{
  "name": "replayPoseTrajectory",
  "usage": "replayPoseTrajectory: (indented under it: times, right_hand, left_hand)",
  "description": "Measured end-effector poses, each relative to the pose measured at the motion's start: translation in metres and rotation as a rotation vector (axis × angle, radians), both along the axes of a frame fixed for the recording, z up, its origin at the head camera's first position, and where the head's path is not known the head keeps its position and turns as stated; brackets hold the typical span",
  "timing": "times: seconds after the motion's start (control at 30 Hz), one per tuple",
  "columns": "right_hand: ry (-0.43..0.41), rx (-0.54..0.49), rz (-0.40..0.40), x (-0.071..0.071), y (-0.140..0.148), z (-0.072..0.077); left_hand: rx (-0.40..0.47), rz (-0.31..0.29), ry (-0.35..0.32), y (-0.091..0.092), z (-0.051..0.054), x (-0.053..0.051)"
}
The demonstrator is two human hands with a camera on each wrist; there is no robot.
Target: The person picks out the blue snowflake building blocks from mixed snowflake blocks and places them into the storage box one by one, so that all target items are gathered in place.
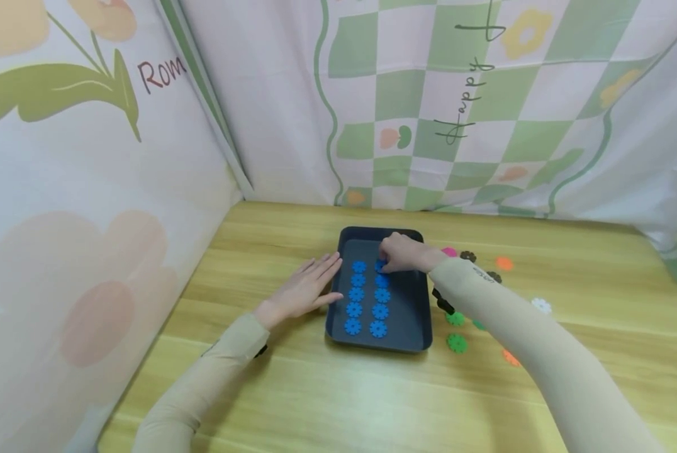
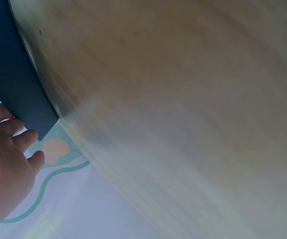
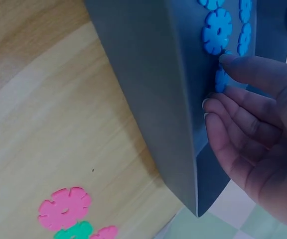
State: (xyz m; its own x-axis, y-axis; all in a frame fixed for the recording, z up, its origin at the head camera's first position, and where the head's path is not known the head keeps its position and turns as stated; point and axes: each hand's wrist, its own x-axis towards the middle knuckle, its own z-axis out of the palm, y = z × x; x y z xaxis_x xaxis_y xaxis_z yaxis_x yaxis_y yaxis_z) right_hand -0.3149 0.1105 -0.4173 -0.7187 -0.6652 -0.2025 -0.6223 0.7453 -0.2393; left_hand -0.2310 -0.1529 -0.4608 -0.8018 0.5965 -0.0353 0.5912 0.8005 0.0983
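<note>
A dark grey tray (image 1: 406,336) holds two columns of blue notched plastic discs (image 1: 356,294). My left hand (image 1: 301,290) lies with straight fingers along the tray's left rim, thumb spread over the edge; in the left wrist view its fingertips (image 2: 29,142) are beside the tray wall. Inside the tray, my right hand (image 1: 403,251) is at the far end of the right column. The right wrist view shows its thumb and forefinger pinching a blue notched disc (image 3: 221,78), close to another blue disc (image 3: 217,31).
Right of the tray, loose notched discs lie on the wooden table (image 1: 293,390): green (image 1: 457,343), orange (image 1: 504,263), white (image 1: 541,306), and brown (image 1: 468,256). A pink disc (image 3: 65,208) lies beside the tray. Patterned curtains (image 1: 282,94) stand behind and to the left.
</note>
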Motion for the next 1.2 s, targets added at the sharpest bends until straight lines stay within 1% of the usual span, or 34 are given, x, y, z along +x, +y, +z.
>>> replayPoseTrajectory:
  times: [0.3, 0.5, 0.6, 0.73, 0.97, 1.07, 1.2]
  right_hand:
    - [0.020, -0.002, -0.017, 0.002, 0.002, -0.003]
    - [0.006, -0.010, -0.040, 0.003, 0.005, -0.003]
    - [0.009, -0.033, -0.048, 0.004, 0.008, -0.001]
    - [0.034, -0.098, -0.049, 0.006, 0.015, 0.004]
    - [0.126, -0.277, -0.039, 0.015, 0.034, 0.015]
    - [0.149, -0.332, -0.070, 0.023, 0.047, 0.020]
    - [0.173, -0.380, -0.136, 0.035, 0.073, 0.024]
  left_hand:
    - [-0.002, -0.007, 0.001, 0.000, -0.001, -0.001]
    - [-0.024, -0.009, 0.001, 0.001, -0.001, -0.002]
    - [-0.034, -0.011, -0.002, 0.002, -0.001, -0.002]
    - [-0.035, -0.011, 0.003, 0.001, -0.001, -0.003]
    - [0.004, -0.020, 0.005, -0.003, 0.001, -0.005]
    - [0.033, -0.019, 0.032, -0.008, 0.004, -0.007]
    - [0.102, 0.014, 0.078, -0.017, 0.011, -0.013]
